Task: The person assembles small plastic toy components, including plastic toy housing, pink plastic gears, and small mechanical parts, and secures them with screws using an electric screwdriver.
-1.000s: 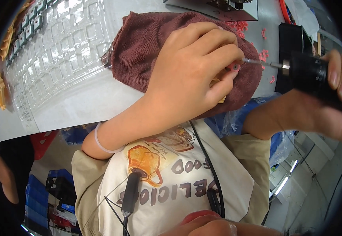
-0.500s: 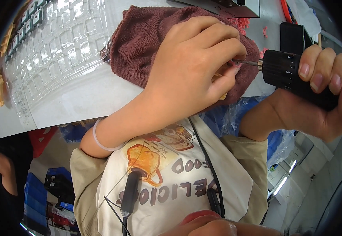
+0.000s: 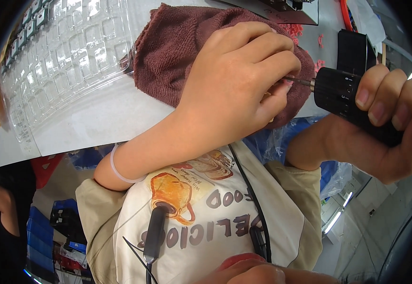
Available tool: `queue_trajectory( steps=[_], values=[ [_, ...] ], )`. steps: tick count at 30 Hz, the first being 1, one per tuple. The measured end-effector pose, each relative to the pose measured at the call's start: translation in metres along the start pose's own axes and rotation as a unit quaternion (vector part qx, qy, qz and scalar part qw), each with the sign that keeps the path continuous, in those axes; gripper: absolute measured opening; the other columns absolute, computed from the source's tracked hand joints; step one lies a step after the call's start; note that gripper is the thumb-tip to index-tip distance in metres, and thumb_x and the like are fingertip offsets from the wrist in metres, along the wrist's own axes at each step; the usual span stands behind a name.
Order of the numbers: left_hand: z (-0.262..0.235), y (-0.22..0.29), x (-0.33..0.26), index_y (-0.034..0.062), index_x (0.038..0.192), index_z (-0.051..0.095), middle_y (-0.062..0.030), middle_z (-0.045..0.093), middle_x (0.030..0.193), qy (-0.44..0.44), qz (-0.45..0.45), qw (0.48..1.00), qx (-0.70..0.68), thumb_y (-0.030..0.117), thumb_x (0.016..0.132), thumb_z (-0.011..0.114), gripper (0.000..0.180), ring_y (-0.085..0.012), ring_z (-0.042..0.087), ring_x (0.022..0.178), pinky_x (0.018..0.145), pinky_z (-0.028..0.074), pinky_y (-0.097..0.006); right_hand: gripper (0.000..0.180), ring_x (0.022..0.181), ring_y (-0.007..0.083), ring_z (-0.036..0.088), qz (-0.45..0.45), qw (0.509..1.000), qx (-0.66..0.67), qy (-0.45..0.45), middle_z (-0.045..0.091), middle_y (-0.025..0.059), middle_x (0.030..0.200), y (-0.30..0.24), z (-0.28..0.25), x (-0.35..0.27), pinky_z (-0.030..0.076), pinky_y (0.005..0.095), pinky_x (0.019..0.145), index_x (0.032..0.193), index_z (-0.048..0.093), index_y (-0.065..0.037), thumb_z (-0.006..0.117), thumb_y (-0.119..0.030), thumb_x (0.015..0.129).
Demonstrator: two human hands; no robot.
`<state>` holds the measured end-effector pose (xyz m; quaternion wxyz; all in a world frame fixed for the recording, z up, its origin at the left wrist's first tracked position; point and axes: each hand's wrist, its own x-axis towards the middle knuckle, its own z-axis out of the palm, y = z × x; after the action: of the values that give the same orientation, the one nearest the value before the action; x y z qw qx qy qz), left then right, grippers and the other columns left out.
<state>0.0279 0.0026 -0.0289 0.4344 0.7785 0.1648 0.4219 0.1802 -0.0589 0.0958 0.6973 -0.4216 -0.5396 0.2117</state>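
My right hand point(image 3: 390, 113) is wrapped round a black electric screwdriver point(image 3: 341, 92) with a numbered collar, held nearly level. Its thin metal bit points left and reaches the fingertips of my left hand point(image 3: 244, 71). Those fingers are curled closed over a small piece, almost wholly hidden; only a speck of pink by the bit and a sliver of yellow under the hand show. Beneath my left hand lies a bunched brown towel point(image 3: 163, 57) on the table.
A clear plastic tray point(image 3: 68, 66) with many pockets lies left of the towel, dark green parts point(image 3: 28, 31) along its far left. Small pink pieces point(image 3: 295, 32) are scattered beyond the towel, near a metal fixture point(image 3: 286, 9). A black box point(image 3: 355, 52) stands at the right.
The screwdriver and my right hand have shifted slightly left and down. My left hand stays over the towel, its fingers a little more closed, covering more of the yellow.
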Motion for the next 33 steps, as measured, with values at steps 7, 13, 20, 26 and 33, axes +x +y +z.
queue_trajectory(
  steps=[7, 13, 20, 26, 33],
  values=[
    [0.002, 0.001, -0.003, 0.0101, 0.1, 0.069, -0.0025, 0.067, 0.111, 0.019, -0.004, 1.0, -0.011, 0.01, 0.07, 0.072, 0.03, -0.0276, 0.06, 0.108, 0.089, 0.045, -0.04, 0.015, 0.061, 0.0142, 0.046, 0.009, 1.0, 0.003, 0.0, 0.048, 0.0029, 0.077, 0.009, 0.008, -0.011, 0.039, 0.0336, 0.059, 0.076, 0.051, -0.009, 0.052, -0.019, 0.087],
    [0.002, -0.001, -0.002, 0.0108, 0.098, 0.069, -0.0015, 0.067, 0.11, 0.023, -0.012, 0.999, -0.024, 0.009, 0.069, 0.072, 0.029, -0.0269, 0.06, 0.107, 0.088, 0.046, -0.04, 0.016, 0.061, 0.0146, 0.047, 0.019, 1.0, 0.002, 0.001, 0.049, 0.003, 0.077, 0.007, 0.006, -0.01, 0.04, 0.0341, 0.059, 0.076, 0.05, -0.008, 0.053, -0.019, 0.087],
    [0.001, -0.001, -0.001, 0.0109, 0.097, 0.069, -0.0022, 0.067, 0.109, 0.018, -0.015, 1.0, -0.014, 0.01, 0.069, 0.073, 0.029, -0.0275, 0.059, 0.106, 0.09, 0.045, -0.04, 0.017, 0.062, 0.0151, 0.047, 0.019, 1.0, -0.001, 0.017, 0.049, 0.0031, 0.077, 0.011, 0.011, -0.016, 0.04, 0.0347, 0.06, 0.076, 0.05, -0.007, 0.053, -0.02, 0.087],
    [-0.002, 0.002, 0.0, 0.0096, 0.097, 0.068, -0.0026, 0.067, 0.108, -0.002, 0.004, 1.0, 0.003, 0.012, 0.072, 0.075, 0.026, -0.0284, 0.058, 0.107, 0.093, 0.044, -0.04, 0.018, 0.065, 0.0166, 0.048, 0.0, 1.0, 0.014, 0.022, 0.05, 0.0047, 0.08, 0.014, 0.0, -0.019, 0.04, 0.0366, 0.064, 0.079, 0.052, -0.005, 0.054, -0.02, 0.087],
    [-0.022, 0.01, 0.009, 0.0091, 0.096, 0.068, -0.0037, 0.067, 0.108, -0.08, 0.063, 0.989, 0.104, 0.017, 0.074, 0.076, 0.024, -0.0289, 0.058, 0.107, 0.094, 0.043, -0.041, 0.019, 0.063, 0.0149, 0.046, -0.086, 0.989, 0.05, 0.11, 0.045, 0.0051, 0.078, -0.013, -0.047, -0.015, 0.039, 0.0329, 0.061, 0.079, 0.047, -0.008, 0.058, -0.022, 0.083]
  ],
)
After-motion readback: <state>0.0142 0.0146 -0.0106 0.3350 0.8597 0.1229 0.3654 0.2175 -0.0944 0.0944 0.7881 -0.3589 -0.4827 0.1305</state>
